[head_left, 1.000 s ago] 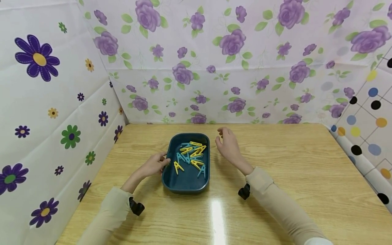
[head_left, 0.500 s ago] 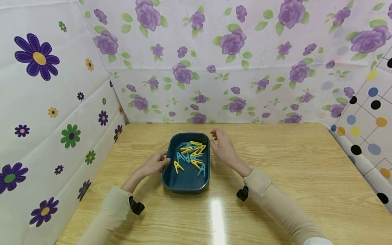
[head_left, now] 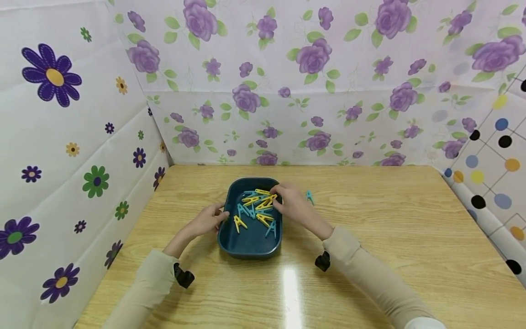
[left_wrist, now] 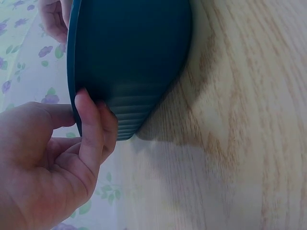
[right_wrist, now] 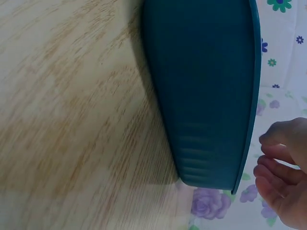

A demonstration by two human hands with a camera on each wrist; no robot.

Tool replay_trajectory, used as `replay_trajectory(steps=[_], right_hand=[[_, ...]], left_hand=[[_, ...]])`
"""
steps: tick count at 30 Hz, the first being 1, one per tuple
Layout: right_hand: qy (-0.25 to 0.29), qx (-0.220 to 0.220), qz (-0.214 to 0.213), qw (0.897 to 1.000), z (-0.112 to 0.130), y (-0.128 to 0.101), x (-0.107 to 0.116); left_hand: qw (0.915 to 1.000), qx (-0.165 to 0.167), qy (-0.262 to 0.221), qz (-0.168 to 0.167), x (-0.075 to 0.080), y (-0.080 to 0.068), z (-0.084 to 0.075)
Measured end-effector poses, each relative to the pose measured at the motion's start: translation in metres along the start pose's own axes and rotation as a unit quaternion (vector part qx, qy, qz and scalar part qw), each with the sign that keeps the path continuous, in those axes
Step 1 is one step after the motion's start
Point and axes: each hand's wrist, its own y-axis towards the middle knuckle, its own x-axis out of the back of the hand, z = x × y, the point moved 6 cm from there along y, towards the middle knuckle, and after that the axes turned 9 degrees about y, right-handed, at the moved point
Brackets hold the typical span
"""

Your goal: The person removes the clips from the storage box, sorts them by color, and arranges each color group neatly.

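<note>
A dark teal tray [head_left: 246,246] sits on the worktop [head_left: 370,214], with yellow and blue clothespegs [head_left: 237,221] scattered inside, mostly toward its far end. The person's left hand [head_left: 208,220] keeps a narrow grip on the tray's left side, pinching it by the rim. The right hand [head_left: 293,202] is over the right rim, fingers bent, right by a yellow peg [head_left: 272,197]; whether its grip holds that peg, I can't tell. 1 blue peg [head_left: 309,197] lies outside the tray, just right of that hand.

One tray [head_left: 248,242], two hands [head_left: 207,220] [head_left: 293,201], at least ten clips [head_left: 239,223].
</note>
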Motion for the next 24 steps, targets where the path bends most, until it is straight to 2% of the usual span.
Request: replay_trajectory(steps=[7, 13, 18, 24], right_hand=[[-0.042, 0.029, 0.061, 0.997, 0.006, 0.004, -0.013], [-0.055, 0.019, 0.13, 0.99, 0.005, 0.003, -0.027], [-0.087, 0.018, 0.152, 0.984, 0.007, 0.005, -0.034], [-0.162, 0.025, 0.176, 0.971, 0.012, 0.013, -0.041]], left_hand=[[1.0, -0.005, -0.004, 0.003, -0.001, 0.0, 0.0], [1.0, -0.002, -0.006, 0.004, -0.002, 0.001, -0.001], [1.0, -0.003, -0.005, 0.0, -0.001, 0.001, 0.0], [1.0, -0.002, -0.006, 0.003, 0.0, 0.001, 0.002]])
